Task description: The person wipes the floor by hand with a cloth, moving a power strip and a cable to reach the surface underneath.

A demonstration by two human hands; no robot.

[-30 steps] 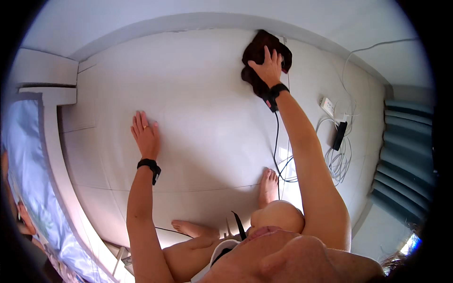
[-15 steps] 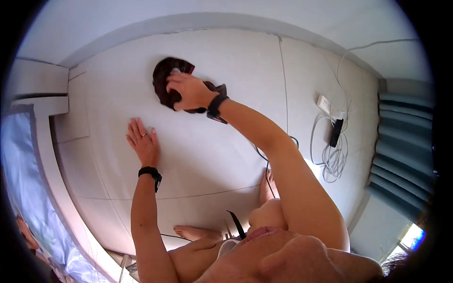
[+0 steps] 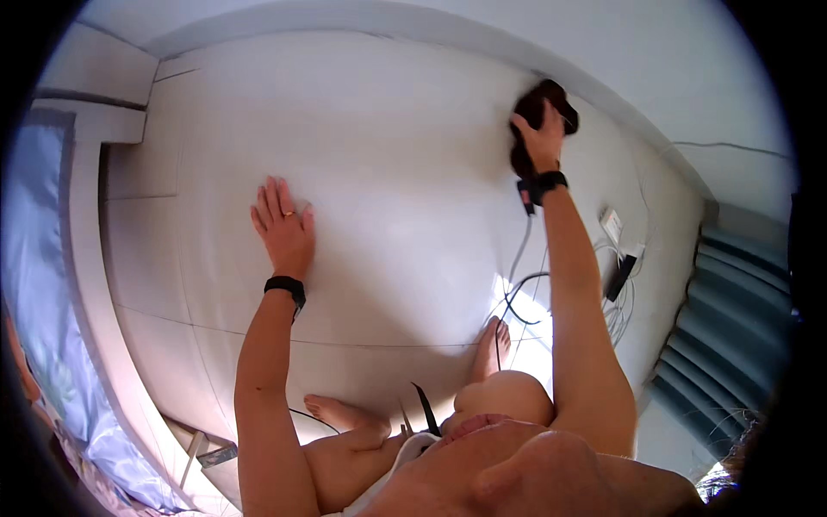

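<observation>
My right hand (image 3: 543,143) is pressed over a crumpled dark brown cloth (image 3: 523,157) on the pale tiled floor (image 3: 388,172). It rests at the far right, close to the foot of the wall, thumb to the left and fingers bent over the fabric. Palm down, my left hand (image 3: 288,234) lies flat on the tiles left of the middle, fingers stretched and holding nothing. A ring is on one of its fingers. Each wrist carries a black band, and a dark cable hangs from the one on the right.
Right of my right forearm lie a white power strip (image 3: 611,224), a black adapter (image 3: 620,277) and loose pale cables. A blue-green curtain (image 3: 724,302) hangs beyond them. On the left stands a white frame (image 3: 90,224) with shiny blue fabric (image 3: 43,258). My bare feet (image 3: 491,345) are near.
My right hand has swept the brown cloth from left of the middle to the far right by the wall. My left hand stays flat on the floor while the view has shifted slightly.
</observation>
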